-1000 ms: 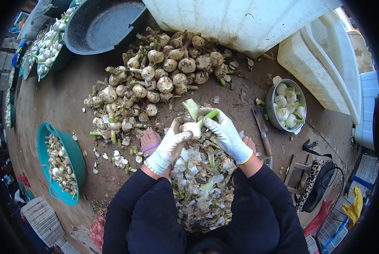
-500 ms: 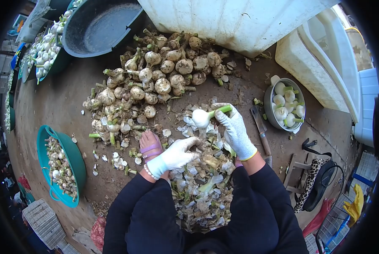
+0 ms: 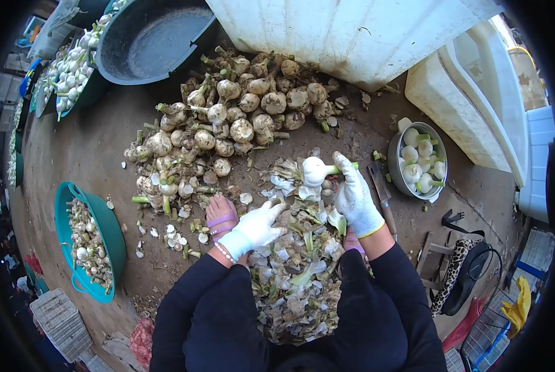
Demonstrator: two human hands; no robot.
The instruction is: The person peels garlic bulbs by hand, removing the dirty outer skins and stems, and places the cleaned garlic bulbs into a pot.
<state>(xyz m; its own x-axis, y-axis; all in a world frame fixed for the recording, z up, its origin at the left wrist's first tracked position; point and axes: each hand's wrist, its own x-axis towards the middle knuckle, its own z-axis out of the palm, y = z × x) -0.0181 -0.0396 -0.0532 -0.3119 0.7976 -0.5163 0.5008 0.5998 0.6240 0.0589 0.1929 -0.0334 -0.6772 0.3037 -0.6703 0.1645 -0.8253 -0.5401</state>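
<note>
Right hand [image 3: 356,197] gripping peeled bulb [image 3: 314,170], left hand [image 3: 259,224] on peelings [image 3: 296,273]

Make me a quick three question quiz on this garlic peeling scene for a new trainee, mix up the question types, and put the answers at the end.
1. True or false: the right hand holds a peeled white garlic bulb by its green stalk.
2. Where do the cleaned white bulbs lie? A) in the metal bowl to the right, B) in the teal basin to the left, C) in the empty dark tub at the top.
3. Fill in: the left hand rests on the heap of ____ between the person's knees.

Key: 1 true; 2 A; 3 peelings.
</note>
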